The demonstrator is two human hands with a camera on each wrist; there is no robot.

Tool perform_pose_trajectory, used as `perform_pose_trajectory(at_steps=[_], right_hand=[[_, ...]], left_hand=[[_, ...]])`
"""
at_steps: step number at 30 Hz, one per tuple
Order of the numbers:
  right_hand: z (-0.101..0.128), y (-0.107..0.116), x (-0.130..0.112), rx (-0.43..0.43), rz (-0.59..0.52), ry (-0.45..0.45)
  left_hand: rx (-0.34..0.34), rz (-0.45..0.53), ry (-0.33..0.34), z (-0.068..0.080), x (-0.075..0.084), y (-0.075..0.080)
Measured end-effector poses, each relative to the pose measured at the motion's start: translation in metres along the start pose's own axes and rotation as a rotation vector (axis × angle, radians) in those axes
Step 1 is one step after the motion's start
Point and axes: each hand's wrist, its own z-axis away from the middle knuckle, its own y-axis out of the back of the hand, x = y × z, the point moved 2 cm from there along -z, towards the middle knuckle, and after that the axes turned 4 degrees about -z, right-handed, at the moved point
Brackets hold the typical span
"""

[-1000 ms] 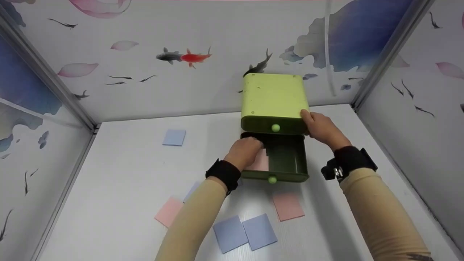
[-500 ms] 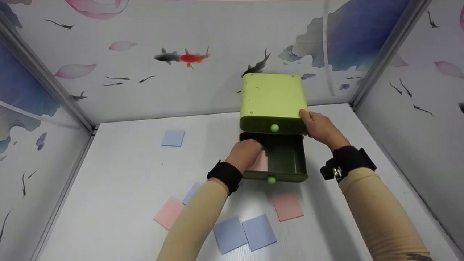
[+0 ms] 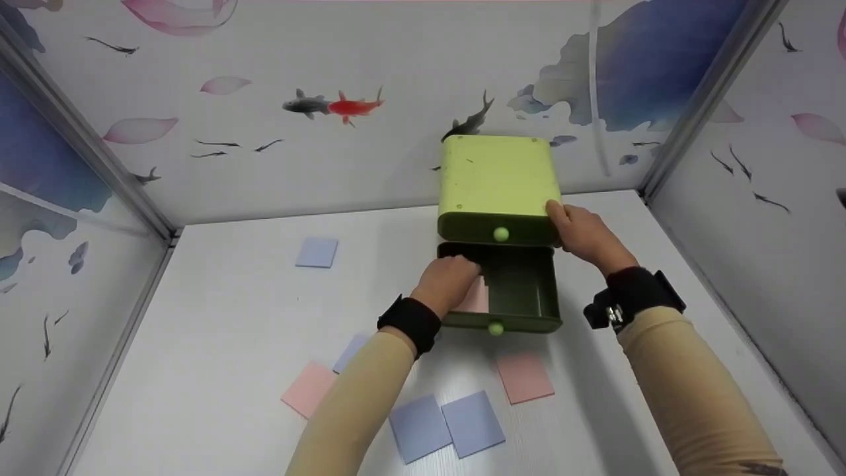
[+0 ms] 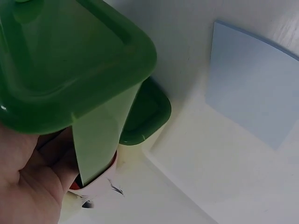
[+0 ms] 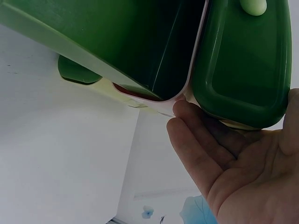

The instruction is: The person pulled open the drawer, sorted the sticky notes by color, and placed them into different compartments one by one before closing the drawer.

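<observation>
A small lime-green drawer cabinet (image 3: 499, 175) stands against the back wall, its dark green lower drawer (image 3: 529, 277) pulled out and its upper drawer (image 3: 469, 228) closed. My left hand (image 3: 446, 284) reaches into the left side of the open drawer, over pink square cards (image 3: 477, 297) lying there. The fingertips are hidden inside, so I cannot tell whether they pinch a card. My right hand (image 3: 585, 235) grips the cabinet's right front corner, thumb on the top edge and fingers along the side, as the right wrist view also shows.
On the white table (image 3: 225, 317) lie two blue cards (image 3: 420, 428) (image 3: 473, 423) edge to edge, a pink card (image 3: 525, 378) in front of the drawer, and another pink card (image 3: 307, 389) partly behind the left forearm. A blue card (image 3: 317, 252) lies at the back left. Patterned walls enclose the table.
My left hand has shifted very slightly within the drawer, covering a little more of the pink cards. The right hand and the cabinet have stayed put.
</observation>
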Motion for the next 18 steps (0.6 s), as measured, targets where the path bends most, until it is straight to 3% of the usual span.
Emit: perform_pose_trajectory(at_steps=[6, 18], right_hand=[[0.001, -0.001, 0.001, 0.001, 0.009, 0.005], [-0.001, 0.0, 0.001, -0.004, 0.009, 0.005]], left_hand=[[0.069, -0.013, -0.024, 0.005, -0.003, 0.003], [0.11, 0.028, -0.047, 0.014, -0.016, 0.013]])
